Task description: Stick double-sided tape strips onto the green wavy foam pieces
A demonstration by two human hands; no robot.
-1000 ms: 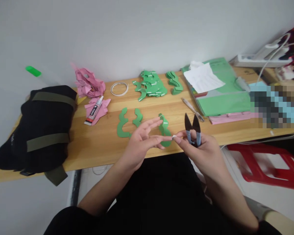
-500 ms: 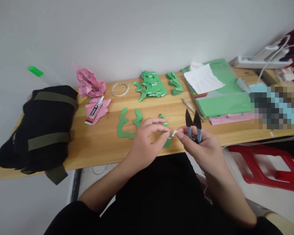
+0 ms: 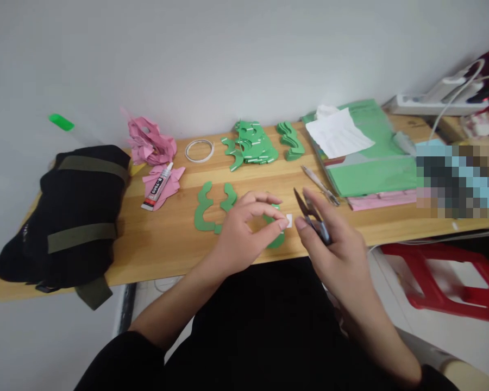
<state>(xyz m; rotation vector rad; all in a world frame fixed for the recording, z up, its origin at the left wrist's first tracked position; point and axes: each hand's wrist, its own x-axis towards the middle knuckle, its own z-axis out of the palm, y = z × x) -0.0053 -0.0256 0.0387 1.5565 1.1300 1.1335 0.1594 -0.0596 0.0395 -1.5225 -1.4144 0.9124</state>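
We pinched a small white slip [image 3: 289,220] between the thumb and finger of our left hand [image 3: 246,233]; it stuck out past the fingertips, in the gap before our right hand [image 3: 336,239], which was not touching it. That right hand was closed around scissors [image 3: 309,213], blades pointing away from us. Just left of the slip, partly hidden by our left fingers, a green cutout [image 3: 276,240] lay on the desk [image 3: 158,250]. On our left we had a black bag [image 3: 81,206], its inside hidden from us, and a glue tube [image 3: 158,187] resting on pink scraps [image 3: 173,180]. On our right, a green packet [image 3: 375,174] bore a white paper [image 3: 340,133]; pink sheets [image 3: 385,200] showed along its near edge, whether inside or beneath we could not tell.
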